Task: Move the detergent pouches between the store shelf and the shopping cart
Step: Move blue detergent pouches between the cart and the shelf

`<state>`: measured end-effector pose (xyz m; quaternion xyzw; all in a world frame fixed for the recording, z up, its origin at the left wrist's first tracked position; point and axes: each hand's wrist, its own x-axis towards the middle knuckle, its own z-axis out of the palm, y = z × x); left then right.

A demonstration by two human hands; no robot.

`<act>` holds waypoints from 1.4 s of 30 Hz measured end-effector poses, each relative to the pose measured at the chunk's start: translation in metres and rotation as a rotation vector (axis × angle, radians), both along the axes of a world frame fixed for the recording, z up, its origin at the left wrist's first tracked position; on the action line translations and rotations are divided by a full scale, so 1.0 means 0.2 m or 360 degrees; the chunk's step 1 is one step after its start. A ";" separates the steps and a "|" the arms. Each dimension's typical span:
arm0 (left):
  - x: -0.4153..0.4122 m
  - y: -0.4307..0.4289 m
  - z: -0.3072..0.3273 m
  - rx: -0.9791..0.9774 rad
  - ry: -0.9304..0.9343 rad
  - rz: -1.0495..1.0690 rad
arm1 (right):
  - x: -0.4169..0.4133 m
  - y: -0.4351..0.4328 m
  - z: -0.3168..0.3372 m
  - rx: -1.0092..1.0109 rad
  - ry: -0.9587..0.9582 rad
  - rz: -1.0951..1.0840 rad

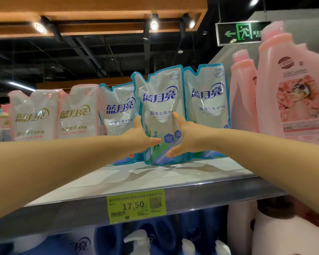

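A blue-edged detergent pouch (159, 111) stands upright on the white store shelf (173, 173), in front of its neighbours. My left hand (138, 137) grips its left side, thumb across the lower front. My right hand (184, 137) grips its right side, fingers up along the edge. Two more blue pouches stand behind: one to the left (118, 111), one to the right (207, 107). No shopping cart is in view.
Two pink-edged pouches (53, 113) stand further left on the same shelf. Tall pink bottles (291, 92) crowd the right end. A green price tag (135, 207) hangs on the shelf's front rail. Blue and white bottles (136, 242) fill the shelf below.
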<state>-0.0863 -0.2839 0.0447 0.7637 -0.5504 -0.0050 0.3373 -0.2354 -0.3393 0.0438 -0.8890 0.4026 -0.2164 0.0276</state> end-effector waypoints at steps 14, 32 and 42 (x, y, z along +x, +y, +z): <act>-0.23 0.31 0.03 -0.0223 -0.0404 -0.0124 | -0.26 0.25 0.06 -0.0198 -0.0218 0.0284; -0.64 1.00 -0.31 -0.0542 -0.0342 -0.0073 | -0.78 0.87 -0.33 -0.0175 -0.0502 0.0341; -1.16 1.60 -0.77 -0.0603 0.0148 -0.0506 | -1.15 1.59 -0.79 0.0307 -0.0989 0.0377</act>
